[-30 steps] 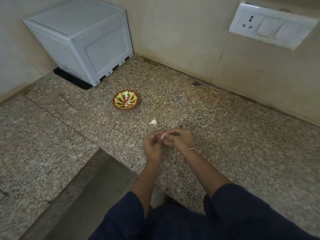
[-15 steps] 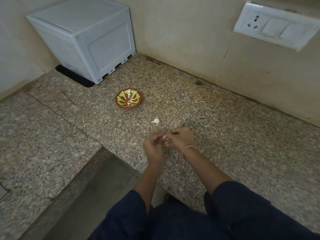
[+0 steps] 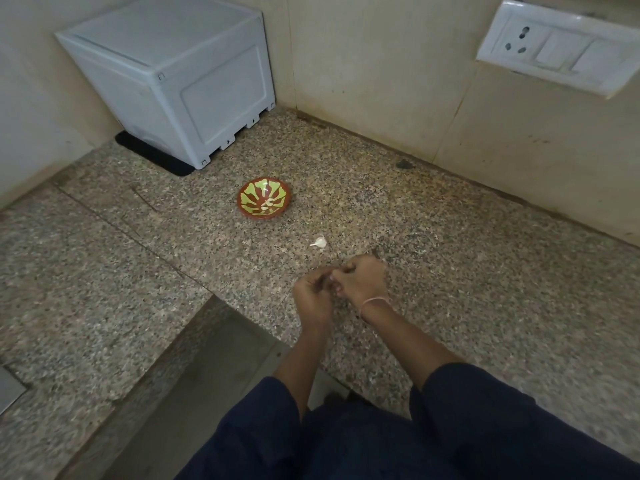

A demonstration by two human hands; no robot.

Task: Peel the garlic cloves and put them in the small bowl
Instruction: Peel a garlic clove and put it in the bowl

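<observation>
Hardly anything has shifted: left hand and right hand stay together above the counter near its front edge, fingertips curled in, pinching a clove all but hidden between them. The bowl lies ahead and to the left, toward the back-left corner, so the left hand is nearer, likely the shorter reach. A loose clove sits between hands and bowl, its thin tip pointing left.
</observation>
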